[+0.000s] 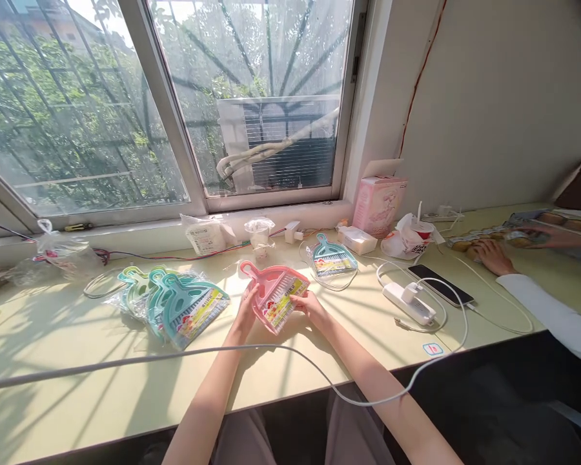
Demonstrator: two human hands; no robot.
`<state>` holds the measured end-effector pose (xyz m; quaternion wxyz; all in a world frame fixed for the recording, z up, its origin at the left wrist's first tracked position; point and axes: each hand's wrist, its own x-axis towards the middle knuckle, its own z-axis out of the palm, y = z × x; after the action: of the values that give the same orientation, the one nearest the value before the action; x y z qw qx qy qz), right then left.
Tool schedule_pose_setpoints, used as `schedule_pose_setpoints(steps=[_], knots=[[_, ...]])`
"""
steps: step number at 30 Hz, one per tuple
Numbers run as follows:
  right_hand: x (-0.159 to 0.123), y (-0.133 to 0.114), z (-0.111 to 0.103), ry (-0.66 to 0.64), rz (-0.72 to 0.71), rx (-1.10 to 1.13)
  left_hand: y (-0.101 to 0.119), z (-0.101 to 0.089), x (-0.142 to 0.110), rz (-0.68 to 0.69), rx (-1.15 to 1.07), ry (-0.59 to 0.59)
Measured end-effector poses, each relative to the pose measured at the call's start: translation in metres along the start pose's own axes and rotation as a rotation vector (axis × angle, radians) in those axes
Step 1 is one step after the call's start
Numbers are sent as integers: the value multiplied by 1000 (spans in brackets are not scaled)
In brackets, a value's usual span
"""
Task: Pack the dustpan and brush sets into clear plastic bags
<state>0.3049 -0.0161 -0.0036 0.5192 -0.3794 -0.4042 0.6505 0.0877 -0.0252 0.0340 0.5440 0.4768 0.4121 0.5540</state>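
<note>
A pink mini dustpan with a brush and a printed label (pixel 274 292) is held just above the pale green tabletop (pixel 101 381). My left hand (pixel 246 314) grips its left edge. My right hand (pixel 310 305) grips its lower right edge. To the left lies a pile of teal and green dustpan sets in clear wrappers (pixel 174 305). One more teal dustpan set (pixel 330 256) lies behind, near the window sill.
A white cable (pixel 126 361) crosses the table in front of me. A power strip (pixel 409 302) and a phone (pixel 439 283) lie to the right. A pink box (pixel 381 203), bags and cups stand at the sill. Another person's hand (pixel 492 257) rests on packaged goods at right.
</note>
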Motion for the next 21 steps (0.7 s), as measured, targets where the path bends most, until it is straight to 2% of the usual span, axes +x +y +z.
schedule_pose_setpoints(steps=[4, 6, 9, 12, 15, 17, 21], knots=[[4, 6, 2, 128, -69, 72, -16, 21, -7, 31, 7, 42], [4, 8, 4, 171, -85, 90, -20, 25, -7, 62, 17, 64], [3, 7, 6, 174, -105, 114, -20, 19, -1, 45, -15, 27], [2, 5, 9, 180, -114, 119, -23, 10, 4, -83, -32, -35], [0, 2, 10, 217, -89, 109, -27, 7, 1, -140, 36, -58], [-2, -1, 9, 244, -84, 109, -27, 8, -6, -179, 73, -143], [-7, -12, 3, 285, -113, 133, -12, 5, -12, -256, 77, -457]])
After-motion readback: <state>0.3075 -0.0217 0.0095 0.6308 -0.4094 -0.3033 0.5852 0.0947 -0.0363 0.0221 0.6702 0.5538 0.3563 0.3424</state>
